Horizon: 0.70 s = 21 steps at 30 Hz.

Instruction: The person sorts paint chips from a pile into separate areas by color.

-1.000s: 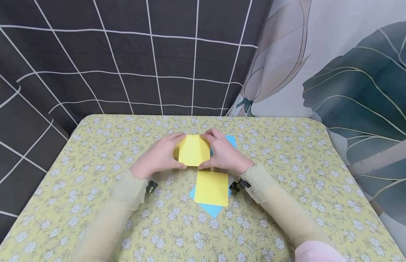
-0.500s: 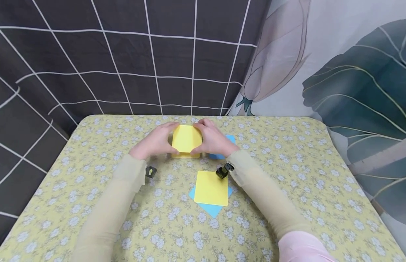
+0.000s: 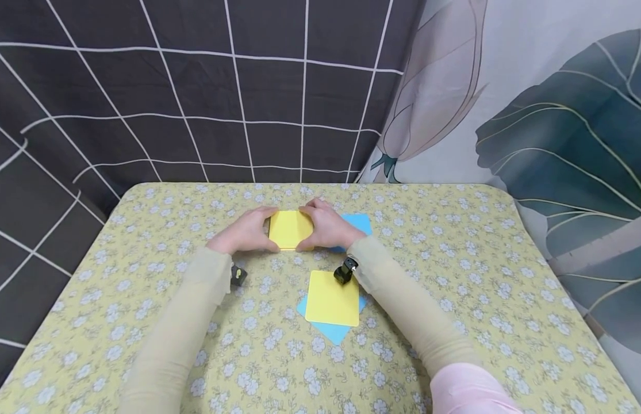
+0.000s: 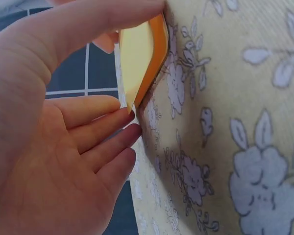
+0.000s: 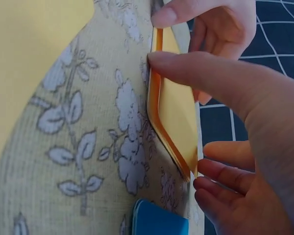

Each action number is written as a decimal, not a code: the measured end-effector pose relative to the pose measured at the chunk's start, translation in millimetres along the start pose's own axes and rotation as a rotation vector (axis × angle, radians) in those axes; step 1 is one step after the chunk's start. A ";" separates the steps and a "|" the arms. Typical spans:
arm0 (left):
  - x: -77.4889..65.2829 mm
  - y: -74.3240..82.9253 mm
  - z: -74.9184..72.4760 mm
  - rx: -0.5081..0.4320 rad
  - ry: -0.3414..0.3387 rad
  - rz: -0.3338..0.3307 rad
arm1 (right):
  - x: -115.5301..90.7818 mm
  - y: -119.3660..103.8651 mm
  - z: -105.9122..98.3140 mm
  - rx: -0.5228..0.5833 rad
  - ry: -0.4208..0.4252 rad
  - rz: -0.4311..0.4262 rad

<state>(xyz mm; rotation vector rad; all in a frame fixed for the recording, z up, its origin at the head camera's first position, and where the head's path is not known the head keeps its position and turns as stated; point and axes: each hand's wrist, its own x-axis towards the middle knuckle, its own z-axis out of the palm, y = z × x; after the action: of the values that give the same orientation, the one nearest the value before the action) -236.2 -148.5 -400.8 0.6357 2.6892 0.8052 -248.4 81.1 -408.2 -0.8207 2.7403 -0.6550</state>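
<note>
My left hand [image 3: 248, 232] and right hand [image 3: 327, 227] grip a square yellow card [image 3: 290, 229] from its two sides. Both thumbs lie along its near edge, while the fingers reach round to the far edge. Directly below is another yellow card [image 4: 159, 44], shaded orange in the wrist views, with a narrow gap between the two. Close beside my right hand lies a blue card [image 3: 357, 223], partly hidden by that hand. Nearer to me, a third yellow card [image 3: 327, 305] rests on a blue card [image 3: 333, 332] turned like a diamond, its corners showing.
A yellow flowered cloth [image 3: 144, 322] covers the table. Behind it hangs a dark curtain with white grid lines [image 3: 196, 86]; a leaf-patterned curtain [image 3: 568, 161] is at the right. Small black devices [image 3: 345, 270] sit at both wrists, the right one overlapping the front yellow card in the head view.
Both hands have carried the yellow card leftward and away from the blue one at the back, then lowered it over the other yellow card. The front pair has not moved.
</note>
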 end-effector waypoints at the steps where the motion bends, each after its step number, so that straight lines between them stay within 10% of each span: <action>1: 0.0 -0.9 0.1 0.001 -0.005 -0.004 | 0.0 0.2 0.2 0.001 -0.006 -0.001; 21: -0.6 -4.6 -0.2 0.007 -0.016 -0.017 | 3.8 5.1 -0.2 -0.005 -0.037 -0.018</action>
<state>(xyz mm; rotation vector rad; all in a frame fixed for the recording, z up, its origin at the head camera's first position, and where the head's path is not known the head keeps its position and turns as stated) -237.3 -152.3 -403.2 0.6170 2.6807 0.7838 -253.9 82.8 -410.6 -0.8514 2.7052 -0.6303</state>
